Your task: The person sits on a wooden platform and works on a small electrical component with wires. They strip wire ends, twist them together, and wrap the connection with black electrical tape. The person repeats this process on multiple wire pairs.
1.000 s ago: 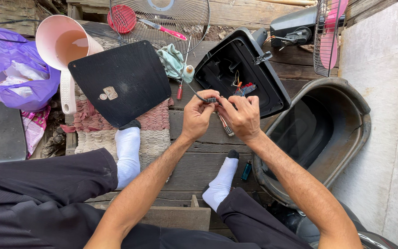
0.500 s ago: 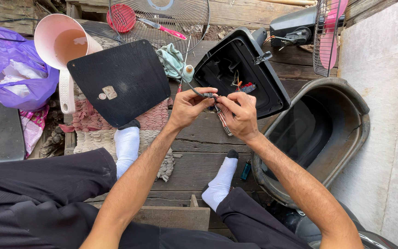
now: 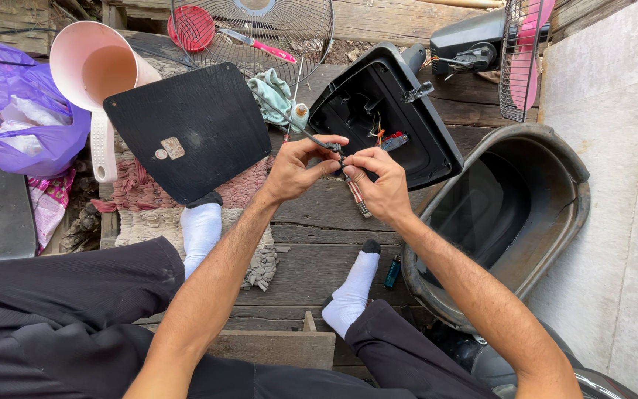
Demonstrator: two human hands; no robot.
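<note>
- Bright, even daylight, soft rather than harsh; no strong glare.
- Shadows are faint and short, pooling under the black panel [image 3: 190, 129] and inside the dark tub [image 3: 511, 214].
- The pale wall [image 3: 614, 185] at right looks nearly washed out.
- Focus is sharp throughout, with no motion blur.
- Wide-angle bending stretches the picture's edges.

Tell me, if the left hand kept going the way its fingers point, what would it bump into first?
The left hand points toward the right hand, so it would probably meet those fingers and the small dark wire pinched between them first.
</note>
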